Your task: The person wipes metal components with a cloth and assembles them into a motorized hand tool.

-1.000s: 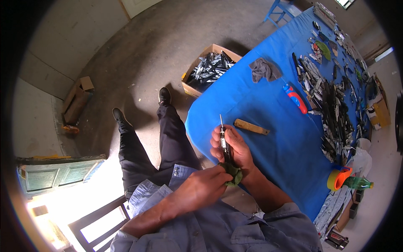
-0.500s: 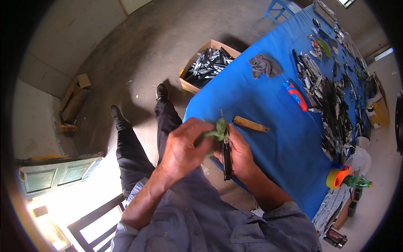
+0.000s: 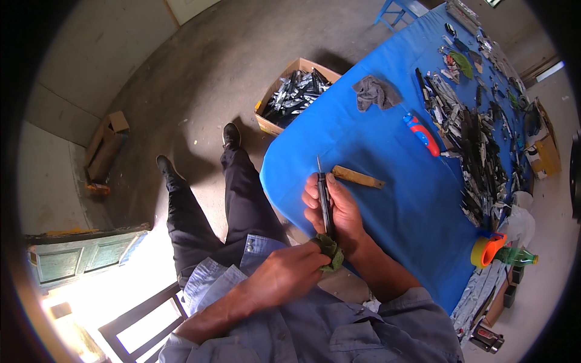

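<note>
One box (image 3: 267, 126) of silver-black pieces (image 3: 299, 92), left hand (image 3: 289, 272) around green cloth (image 3: 330, 254), right hand (image 3: 346, 213) around tool (image 3: 324, 202)

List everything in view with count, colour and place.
Slim tool: one, black, in right grip
Crumpled cloth: one, green, in left grip
Table: one, blue-covered, right side
Flat strip: one, brown, on table
Handled tool: one, red and blue, on table
Rag: one, grey, on table
Slim parts: too many to count, black and silver, heaped on table
Cardboard boxes: at least three, brown, left floor, beside table, far right
Bottle: one, green, lower right
Tape rolls: apparently two, orange and yellow, beside bottle
Stool: one, blue, top
Chair frame: one, dark, lower left
Shoes: two, dark, on floor
Legs: two, dark trousers, centre-left
Left grip: one, bare, lower centre
Right grip: one, bare, centre
</note>
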`<state>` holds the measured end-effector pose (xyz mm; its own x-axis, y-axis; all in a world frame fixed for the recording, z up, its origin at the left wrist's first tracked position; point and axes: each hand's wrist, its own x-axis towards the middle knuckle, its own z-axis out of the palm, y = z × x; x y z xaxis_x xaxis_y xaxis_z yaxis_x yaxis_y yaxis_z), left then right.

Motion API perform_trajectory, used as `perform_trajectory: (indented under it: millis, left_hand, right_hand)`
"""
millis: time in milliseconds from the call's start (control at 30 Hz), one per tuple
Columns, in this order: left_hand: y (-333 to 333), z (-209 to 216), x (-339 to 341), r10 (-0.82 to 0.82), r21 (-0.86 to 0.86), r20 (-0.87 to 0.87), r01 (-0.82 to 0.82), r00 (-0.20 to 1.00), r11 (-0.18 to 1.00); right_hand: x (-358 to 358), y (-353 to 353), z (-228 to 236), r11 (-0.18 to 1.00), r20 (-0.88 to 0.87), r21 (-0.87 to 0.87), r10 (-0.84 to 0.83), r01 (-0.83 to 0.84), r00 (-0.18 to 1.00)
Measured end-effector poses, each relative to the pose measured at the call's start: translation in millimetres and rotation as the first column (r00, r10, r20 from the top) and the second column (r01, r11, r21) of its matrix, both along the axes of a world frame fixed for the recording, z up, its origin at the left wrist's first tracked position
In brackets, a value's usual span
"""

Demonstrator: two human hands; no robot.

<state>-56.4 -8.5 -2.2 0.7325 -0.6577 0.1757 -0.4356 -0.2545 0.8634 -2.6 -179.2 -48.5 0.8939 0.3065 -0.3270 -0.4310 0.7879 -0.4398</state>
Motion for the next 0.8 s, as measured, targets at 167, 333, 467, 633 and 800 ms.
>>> perform_trajectory:
  millis: [167,333,467,633,800]
  left_hand:
    - [11.3,11.3,15.3,0.132,-0.006,0.056,-0.132,0.99,0.991]
    - [-2.5,12.2,64.3,0.408,-0.072,0.198,-0.402,0.891,0.913]
    - [-16.1,3.1,63.1,0.341,-0.059,0.228,-0.336,0.912,0.94]
    - [-16.2,4.1,20.1,0.107,-0.021,0.085,-0.106,0.991,0.994]
    - [2.6,-6.2,3.1,-0.043,0.029,-0.057,0.045,0.997,0.999]
  right_hand:
    - [-1.1,-3.1,-1.8,1.0,0.033,0.014,0.018,-0.018,0.999]
    - [-2.5,5.7,-11.2,0.998,0.076,0.054,-0.043,0.039,0.996]
    - [-3.6,18.9,3.5,0.982,0.009,-0.088,-0.17,0.17,0.985]
    - [-1.7,-7.5,-6.9,0.999,0.068,0.022,0.03,-0.031,0.997]
    - [2.4,-9.2,-9.1,0.961,0.045,0.27,0.049,-0.059,0.998]
